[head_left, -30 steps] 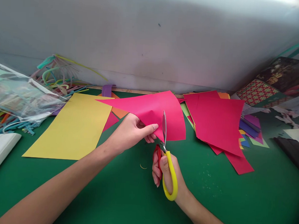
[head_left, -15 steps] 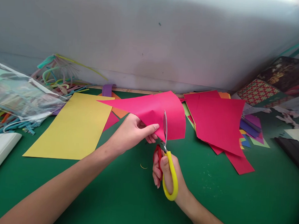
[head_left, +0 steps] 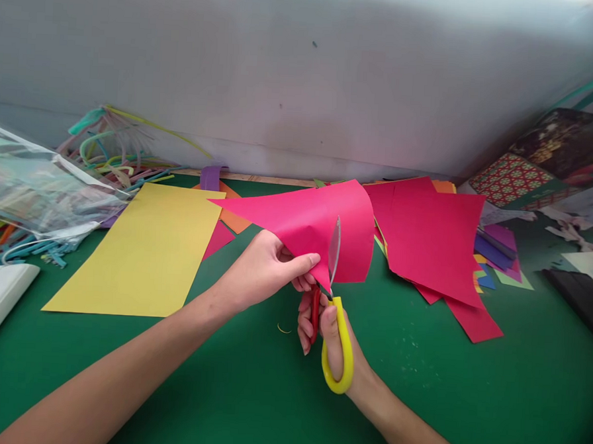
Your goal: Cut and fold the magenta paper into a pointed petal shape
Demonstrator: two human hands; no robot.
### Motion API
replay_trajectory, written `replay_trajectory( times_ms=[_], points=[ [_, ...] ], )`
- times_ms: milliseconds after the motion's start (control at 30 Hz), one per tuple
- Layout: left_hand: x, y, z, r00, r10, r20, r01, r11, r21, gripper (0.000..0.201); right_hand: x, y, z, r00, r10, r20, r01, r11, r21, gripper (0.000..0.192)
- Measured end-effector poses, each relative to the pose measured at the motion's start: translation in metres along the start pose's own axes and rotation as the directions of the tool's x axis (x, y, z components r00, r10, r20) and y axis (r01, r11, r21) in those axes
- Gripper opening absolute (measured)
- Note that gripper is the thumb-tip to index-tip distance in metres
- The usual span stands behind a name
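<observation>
Left fingers are pinched narrowly on the near edge of a pink sheet, with the thumb laid on top and the other fingertips tucked beneath. By them the sheet is held up and bent, its pointed end being extended to their left and its broad, curled end to their right. Scissors are gripped in the right fingers, just below and to the right of the left ones; the yellow loop is passed over the thumb, and the red loop is held by the curled fingers. One blade is seen upright in front of the sheet, just beside the left thumb; the other is hidden.

To the left of the left fingers, a yellow sheet is laid flat on the green bench. Beyond them and to the left, an orange piece, a red piece and a purple strip are partly covered. To the right of both sets of fingers, red sheets are stacked loosely. Far to their left, thin coloured strips are heaped beside a clear bag. Near the right fingers, a tiny curved sliver is seen on the bench.
</observation>
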State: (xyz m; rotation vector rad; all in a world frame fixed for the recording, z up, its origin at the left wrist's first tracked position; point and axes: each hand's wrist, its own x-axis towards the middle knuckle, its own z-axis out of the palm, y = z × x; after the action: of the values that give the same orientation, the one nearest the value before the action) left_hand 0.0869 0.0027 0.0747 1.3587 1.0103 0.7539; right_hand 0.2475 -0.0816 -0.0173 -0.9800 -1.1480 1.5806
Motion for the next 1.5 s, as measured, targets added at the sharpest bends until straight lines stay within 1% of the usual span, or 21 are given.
replay_trajectory(
  times_ms=[233, 500, 1067, 1500],
  points=[
    [-0.0005, -0.0018, 0.0019, 1.0, -0.007, 0.001, 0.007, 1.0, -0.019, 0.026, -0.0023, 0.0007, 0.003, 1.0, -0.013, -0.009, 0.013, 1.0, 0.015, 0.066],
    [-0.0004, -0.0036, 0.006, 1.0, 0.011, -0.003, -0.011, 0.993, -0.117, 0.025, -0.0031, -0.0008, 0.003, 0.999, -0.03, -0.022, 0.03, 0.999, 0.019, 0.061],
    [-0.0018, -0.0004, 0.0064, 1.0, 0.001, -0.013, -0.003, 0.995, -0.104, 0.022, -0.0046, -0.0081, 0.0036, 0.999, 0.007, -0.037, -0.006, 1.0, 0.02, 0.062],
    [-0.002, -0.0009, 0.0065, 1.0, 0.006, -0.014, -0.008, 0.995, -0.103, 0.02, -0.0055, -0.0074, 0.0038, 0.998, 0.032, -0.051, -0.031, 0.999, 0.031, 0.062]
  ],
)
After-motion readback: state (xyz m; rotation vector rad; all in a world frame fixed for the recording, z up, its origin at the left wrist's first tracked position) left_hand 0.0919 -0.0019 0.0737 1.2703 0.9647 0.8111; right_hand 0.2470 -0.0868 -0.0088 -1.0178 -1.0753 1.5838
